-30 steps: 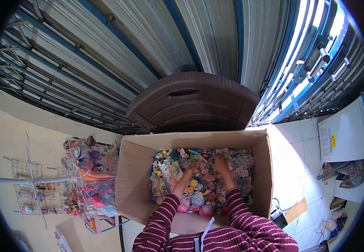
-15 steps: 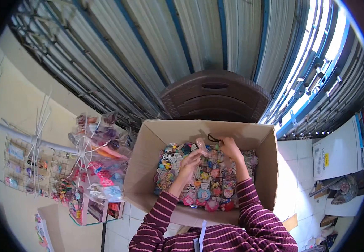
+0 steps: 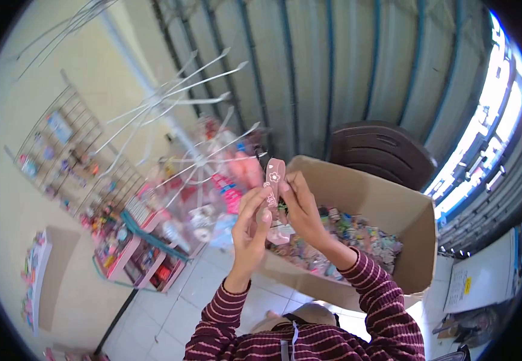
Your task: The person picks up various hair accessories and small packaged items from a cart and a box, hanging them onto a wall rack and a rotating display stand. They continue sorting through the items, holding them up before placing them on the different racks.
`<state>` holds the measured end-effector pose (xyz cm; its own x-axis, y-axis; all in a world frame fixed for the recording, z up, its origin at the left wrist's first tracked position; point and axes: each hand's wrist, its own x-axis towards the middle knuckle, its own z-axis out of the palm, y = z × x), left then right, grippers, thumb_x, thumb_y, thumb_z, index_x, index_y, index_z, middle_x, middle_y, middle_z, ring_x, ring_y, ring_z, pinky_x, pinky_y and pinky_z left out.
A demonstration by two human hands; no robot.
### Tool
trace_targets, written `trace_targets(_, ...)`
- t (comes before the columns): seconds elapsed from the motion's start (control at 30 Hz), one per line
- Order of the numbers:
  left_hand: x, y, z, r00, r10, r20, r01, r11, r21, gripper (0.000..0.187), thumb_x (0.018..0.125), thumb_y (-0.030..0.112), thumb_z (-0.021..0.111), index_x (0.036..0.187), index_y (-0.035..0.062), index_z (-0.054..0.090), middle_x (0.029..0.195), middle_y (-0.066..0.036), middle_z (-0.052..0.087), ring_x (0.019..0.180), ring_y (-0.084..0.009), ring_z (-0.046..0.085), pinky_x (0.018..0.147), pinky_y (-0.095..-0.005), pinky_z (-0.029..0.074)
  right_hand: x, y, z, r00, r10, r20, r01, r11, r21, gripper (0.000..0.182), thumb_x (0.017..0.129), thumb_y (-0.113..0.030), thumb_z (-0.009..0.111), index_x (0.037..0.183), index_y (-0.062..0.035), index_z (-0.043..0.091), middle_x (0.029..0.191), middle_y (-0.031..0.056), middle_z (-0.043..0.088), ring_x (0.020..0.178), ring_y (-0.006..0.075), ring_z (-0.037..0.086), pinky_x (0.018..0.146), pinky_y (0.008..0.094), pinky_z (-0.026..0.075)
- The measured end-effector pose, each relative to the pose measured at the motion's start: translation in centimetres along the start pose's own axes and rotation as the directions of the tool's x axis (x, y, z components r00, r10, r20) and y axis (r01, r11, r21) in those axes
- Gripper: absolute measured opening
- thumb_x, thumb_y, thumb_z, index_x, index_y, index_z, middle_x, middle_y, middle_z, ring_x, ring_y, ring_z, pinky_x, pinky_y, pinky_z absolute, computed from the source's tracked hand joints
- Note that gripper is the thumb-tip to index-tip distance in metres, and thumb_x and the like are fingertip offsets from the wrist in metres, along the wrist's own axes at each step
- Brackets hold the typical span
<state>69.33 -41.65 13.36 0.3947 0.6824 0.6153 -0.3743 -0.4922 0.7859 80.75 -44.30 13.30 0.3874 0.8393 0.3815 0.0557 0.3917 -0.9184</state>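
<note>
A pink strap with white flower print stands up between my two hands, in front of the cardboard box's left edge. My left hand is closed on its lower part from the left, with the thumb pressed against it. On the other side, my right hand pinches the strap's edge. A dark cord shows at the strap's top, too blurred to trace. Below the fingers hangs a pale pink part, partly hidden. Behind my right hand, the cardboard box holds many small colourful packaged trinkets.
A white wire spinner rack with bagged goods stands close to the left of my hands. Further left are a wire grid panel and a pink shelf unit. A brown plastic chair stands behind the box.
Both hands have risen out of the box and moved left with the pink strap. My right hand has come over to grip it too. The view has swung left.
</note>
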Motion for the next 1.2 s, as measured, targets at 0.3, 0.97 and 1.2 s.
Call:
trace_targets(0.3, -8.7, 4.3, -14.7, 0.748, 0.464, -0.474, -0.103, 0.787, 0.608, 0.023, 0.079, 0.004, 0.042, 0.101, -0.0029, 0.048, 0.103, -0.014, 0.042, 0.091, -0.0196, 0.043, 0.077, -0.0270, 0.035, -5.9, 0.6, 22.1, 0.896, -0.353, 0.269, 0.329, 0.935, 0.130, 0.013, 0.084, -0.011, 0.038, 0.091, 0.0001, 0.037, 0.064, 0.0103, 0.049, 0.047, 0.0139, 0.049, 0.043, 0.0243, 0.037)
trace_targets(0.97, -11.8, 3.7, -46.5, 0.217, -0.021, -0.976, -0.417, 0.902, -0.112, 0.045, 0.081, 0.005, 0.043, 0.121, 0.0118, 0.025, 0.108, -0.013, 0.041, 0.096, -0.0201, 0.046, 0.077, -0.0324, 0.044, -3.4, 10.8, 53.3, 0.473, 0.193, 0.860, -0.880, 0.148, 0.451, 0.014, 0.088, -0.021, 0.031, 0.087, -0.0089, 0.038, 0.071, 0.0033, 0.046, 0.036, 0.0067, 0.029, 0.036, 0.0207, 0.025)
trace_targets(1.2, -13.9, 0.0, -57.1, 0.263, -0.198, -0.944, -0.646, 0.691, -0.324, 0.029, 0.080, 0.010, 0.047, 0.107, 0.0096, 0.038, 0.094, -0.013, 0.047, 0.080, -0.0204, 0.046, 0.064, -0.0303, 0.041, 3.7, 15.5, 59.4, 0.587, 0.119, 0.801, -0.775, 0.368, 0.513, 0.011, 0.086, -0.020, 0.037, 0.082, -0.0093, 0.039, 0.073, 0.0049, 0.050, 0.036, 0.0057, 0.029, 0.039, 0.0199, 0.028)
